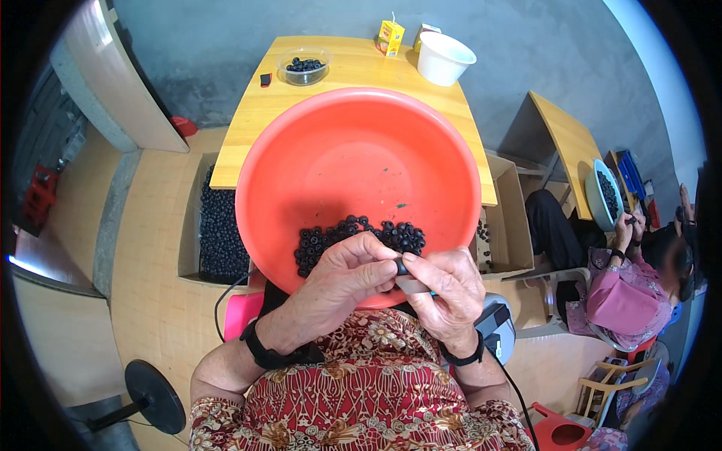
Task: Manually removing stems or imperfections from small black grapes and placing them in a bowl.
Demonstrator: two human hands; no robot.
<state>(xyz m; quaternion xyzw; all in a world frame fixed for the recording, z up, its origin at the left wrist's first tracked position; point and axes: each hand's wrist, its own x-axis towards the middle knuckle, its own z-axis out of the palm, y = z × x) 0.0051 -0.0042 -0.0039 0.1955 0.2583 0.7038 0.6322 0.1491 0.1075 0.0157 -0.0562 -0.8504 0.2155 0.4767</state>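
Both hands meet over the near rim of a large red plastic basin [361, 113]. My left hand [347, 274] is closed, thumb and fingertips pinching a small black round piece [401, 266]. Close against it, my right hand [450, 289] is closed round a flat, pale, blade-like tool [412, 286] with a bluish end; its exact kind is partly hidden by the fingers. The right thumb touches the black piece. Beyond my fingers, a heap of similar black pieces [406, 237], some showing a hole, lies at the basin's near side. Small dark scraps dot the basin's floor.
The basin overlaps a yellow wooden table [248, 143]. A clear bowl of black pieces [304, 66], a yellow drink carton [389, 37] and a white tub [445, 59] stand on it. Cardboard boxes [511, 218] flank the table. At right, another person [624, 293] works over a pale blue basin [599, 199].
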